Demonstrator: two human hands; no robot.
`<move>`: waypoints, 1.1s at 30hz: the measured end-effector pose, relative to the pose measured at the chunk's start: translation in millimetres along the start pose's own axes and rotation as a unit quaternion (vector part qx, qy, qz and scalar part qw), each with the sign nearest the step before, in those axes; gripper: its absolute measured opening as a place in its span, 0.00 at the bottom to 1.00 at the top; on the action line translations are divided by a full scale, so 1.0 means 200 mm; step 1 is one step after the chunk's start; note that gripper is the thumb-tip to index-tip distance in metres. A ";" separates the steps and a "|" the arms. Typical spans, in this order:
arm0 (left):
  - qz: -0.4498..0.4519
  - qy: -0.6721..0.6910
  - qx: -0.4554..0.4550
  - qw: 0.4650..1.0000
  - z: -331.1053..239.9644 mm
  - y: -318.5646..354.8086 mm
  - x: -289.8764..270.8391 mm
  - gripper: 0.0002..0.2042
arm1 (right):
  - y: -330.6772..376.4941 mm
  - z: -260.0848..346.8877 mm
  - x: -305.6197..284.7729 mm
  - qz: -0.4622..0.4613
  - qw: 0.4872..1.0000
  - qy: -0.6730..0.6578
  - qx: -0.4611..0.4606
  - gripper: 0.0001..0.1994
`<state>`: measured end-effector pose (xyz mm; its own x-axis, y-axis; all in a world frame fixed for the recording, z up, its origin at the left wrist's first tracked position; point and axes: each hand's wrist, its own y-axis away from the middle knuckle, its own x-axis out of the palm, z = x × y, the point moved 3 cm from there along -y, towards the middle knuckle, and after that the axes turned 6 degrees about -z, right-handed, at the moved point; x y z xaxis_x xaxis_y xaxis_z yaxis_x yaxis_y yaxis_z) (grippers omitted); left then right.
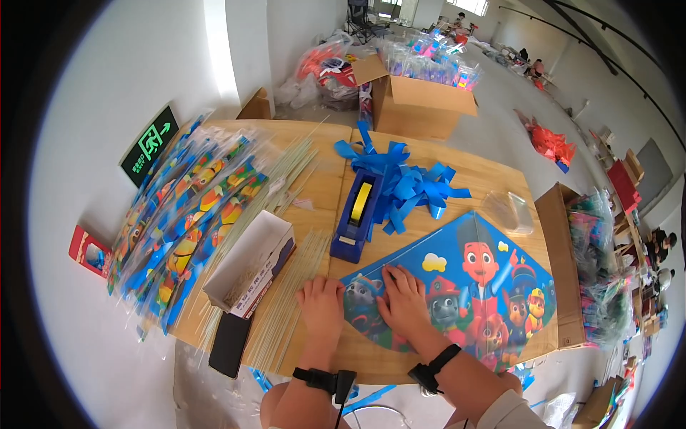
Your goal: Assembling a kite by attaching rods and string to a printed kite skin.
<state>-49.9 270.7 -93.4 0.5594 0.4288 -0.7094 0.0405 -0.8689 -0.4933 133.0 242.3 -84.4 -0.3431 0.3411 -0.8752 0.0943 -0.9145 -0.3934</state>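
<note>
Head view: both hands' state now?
Left hand: fingertips at left corner of blue kite; can't tell if gripping.
Right hand: on kite, fingers bent; can't tell if gripping.

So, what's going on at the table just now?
A person has both hands at a blue, cartoon-printed kite-shaped sheet lying on the table. The left hand is at its left corner, and the right hand rests on its left part; whether the fingers grip anything is unclear. A blue tape dispenser stands just beyond, with blue ribbons behind it. Thin sticks and an open white box lie to the left.
</note>
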 end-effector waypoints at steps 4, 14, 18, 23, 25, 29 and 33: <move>0.002 -0.002 0.012 1.000 -0.02 0.00 0.00 0.04 | -0.07 -0.09 0.09 -0.066 0.995 -0.047 0.060 0.18; 0.018 -0.013 0.011 1.000 -0.03 -0.01 -0.01 0.03 | -0.13 -0.12 0.15 -0.105 0.965 -0.059 0.233 0.08; 0.023 -0.014 0.014 1.000 -0.04 -0.01 -0.01 0.03 | -0.13 -0.12 0.15 -0.108 0.959 -0.050 0.257 0.08; 0.020 -0.025 -0.003 0.999 -0.01 -0.01 -0.01 0.02 | -0.14 -0.11 0.15 -0.108 0.958 -0.055 0.261 0.08; 0.019 -0.024 -0.005 1.000 -0.02 -0.02 -0.01 0.02 | -0.15 -0.12 0.15 -0.107 0.957 -0.055 0.265 0.08; 0.006 -0.023 -0.010 1.000 -0.03 -0.02 -0.01 0.02 | -0.15 -0.13 0.15 -0.107 0.957 -0.055 0.265 0.08; 0.007 -0.027 -0.013 1.000 -0.02 -0.01 0.00 0.02 | -0.15 -0.12 0.14 -0.111 0.957 -0.059 0.260 0.08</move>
<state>-46.6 270.9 -91.3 0.5140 0.4289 -0.7428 0.0553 -0.8808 -0.4702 143.2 285.1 -104.7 -0.4076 0.5402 -0.7363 -0.4603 -0.8179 -0.3452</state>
